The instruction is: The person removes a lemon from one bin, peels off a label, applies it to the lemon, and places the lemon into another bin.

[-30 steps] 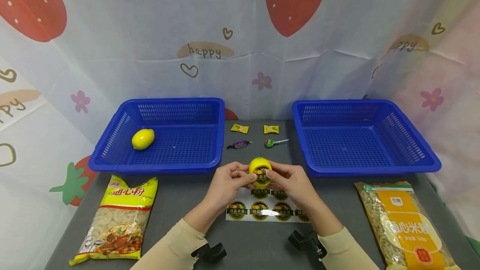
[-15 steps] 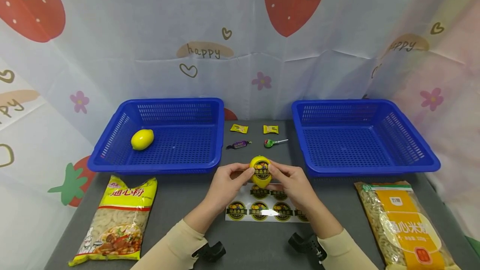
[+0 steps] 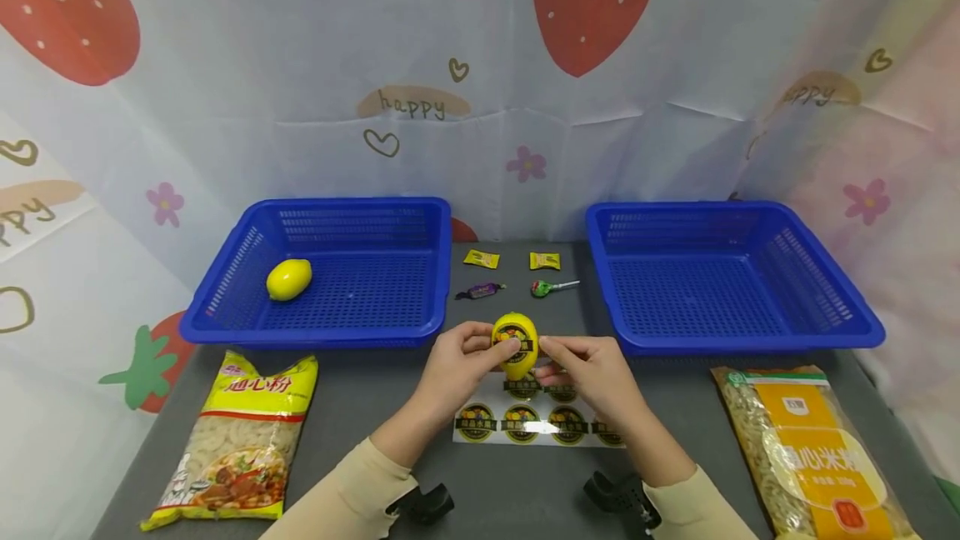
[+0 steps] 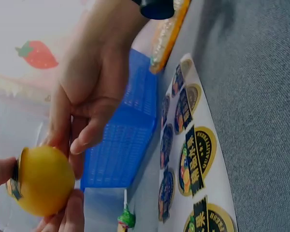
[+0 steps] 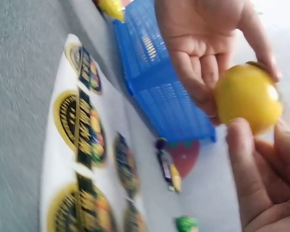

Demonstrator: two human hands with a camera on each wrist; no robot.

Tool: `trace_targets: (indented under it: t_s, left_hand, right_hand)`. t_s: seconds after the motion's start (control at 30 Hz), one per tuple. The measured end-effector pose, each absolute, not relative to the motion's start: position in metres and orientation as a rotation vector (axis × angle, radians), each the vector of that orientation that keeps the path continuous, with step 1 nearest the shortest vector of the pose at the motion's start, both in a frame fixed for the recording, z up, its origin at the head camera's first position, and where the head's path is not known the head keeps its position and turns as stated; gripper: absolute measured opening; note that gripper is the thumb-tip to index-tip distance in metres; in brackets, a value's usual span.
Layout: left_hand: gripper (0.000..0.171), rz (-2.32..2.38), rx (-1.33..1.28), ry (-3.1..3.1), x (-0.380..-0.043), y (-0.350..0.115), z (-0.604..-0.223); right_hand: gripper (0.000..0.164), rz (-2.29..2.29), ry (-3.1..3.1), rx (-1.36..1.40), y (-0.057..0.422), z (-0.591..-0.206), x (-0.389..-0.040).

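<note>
Just above the table is a yellow lemon point(image 3: 517, 369) with a round black-and-gold sticker point(image 3: 516, 332) on its near face. My left hand point(image 3: 456, 367) holds the lemon from the left, its thumb pressing on the sticker. At the lemon's right side my right hand point(image 3: 596, 377) has its thumb and curled index finger against the edge. In the right wrist view these two fingertips lie on either side of the end of the lemon point(image 5: 246, 99). Below the hands lies a white sheet of similar stickers point(image 3: 517, 438), partly hidden by the right hand.
Another lemon point(image 3: 289, 279) lies in the left blue basket point(image 3: 315, 336). A second blue basket point(image 3: 738, 340) stands at right. Between them are two yellow packets point(image 3: 481, 259), a purple wrapped candy point(image 3: 480, 291) and a lollipop point(image 3: 551, 287). Pasta bags point(image 3: 236, 440) point(image 3: 821, 448) flank the table.
My right thumb has come off the sticker's face to the lemon's right edge. My left thumb has slid inward over the sticker, and the lemon has shifted slightly left.
</note>
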State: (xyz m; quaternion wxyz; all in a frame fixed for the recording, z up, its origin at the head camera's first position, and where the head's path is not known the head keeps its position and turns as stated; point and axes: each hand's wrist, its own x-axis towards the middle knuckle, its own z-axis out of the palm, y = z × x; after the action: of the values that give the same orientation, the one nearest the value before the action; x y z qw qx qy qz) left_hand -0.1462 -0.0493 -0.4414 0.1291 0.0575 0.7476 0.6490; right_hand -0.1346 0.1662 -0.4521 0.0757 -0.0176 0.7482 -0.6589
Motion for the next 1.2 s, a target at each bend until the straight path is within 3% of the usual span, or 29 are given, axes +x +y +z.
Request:
trace_targets:
  t_s: [0.33,0.43,0.87,1.07,1.2]
  left_hand:
    - [0.056,1.934,0.24,2.119,-0.147,-0.041,-0.441]
    - [0.055,1.925,0.256,2.11,-0.147,-0.038,-0.439]
    - [0.051,1.89,0.329,2.087,-0.146,-0.029,-0.436]
    - [0.05,1.925,0.331,2.06,-0.147,-0.027,-0.435]
    - [0.05,1.94,0.306,2.047,-0.146,-0.026,-0.432]
  right_hand:
    - [0.028,-1.696,2.574,-0.417,0.23,-0.408,-0.109]
    - [0.026,-1.655,2.744,-0.399,0.261,-0.403,-0.108]
    - [0.049,-1.499,3.019,0.305,0.388,-0.389,-0.115]
    - [0.05,-1.652,3.1,0.518,0.419,-0.391,-0.123]
    - [0.06,-1.639,3.054,0.825,0.432,-0.393,-0.128]
